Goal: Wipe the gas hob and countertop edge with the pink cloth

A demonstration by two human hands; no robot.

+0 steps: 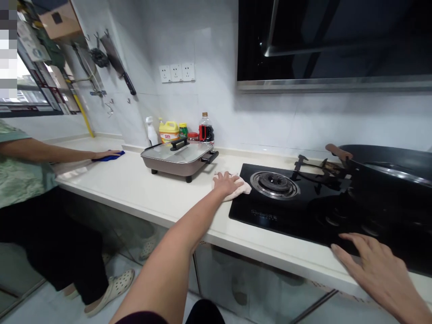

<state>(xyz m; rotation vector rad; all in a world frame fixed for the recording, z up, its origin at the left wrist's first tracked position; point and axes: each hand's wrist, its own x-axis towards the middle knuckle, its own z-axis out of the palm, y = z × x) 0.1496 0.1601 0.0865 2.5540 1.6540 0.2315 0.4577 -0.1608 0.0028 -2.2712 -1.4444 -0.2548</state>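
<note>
while your left hand (227, 182) presses fingers flat on the pale cloth (238, 189) beside the black hob (303, 211), your right hand (371, 265) braces you, fingers spread.

Glossy black glass hob (270, 216), smooth pale stone-like counter (135, 189), soft cloth rag (238, 188), glass-lidded metal pan (178, 157), shiny wall tiles (286, 121).
</note>
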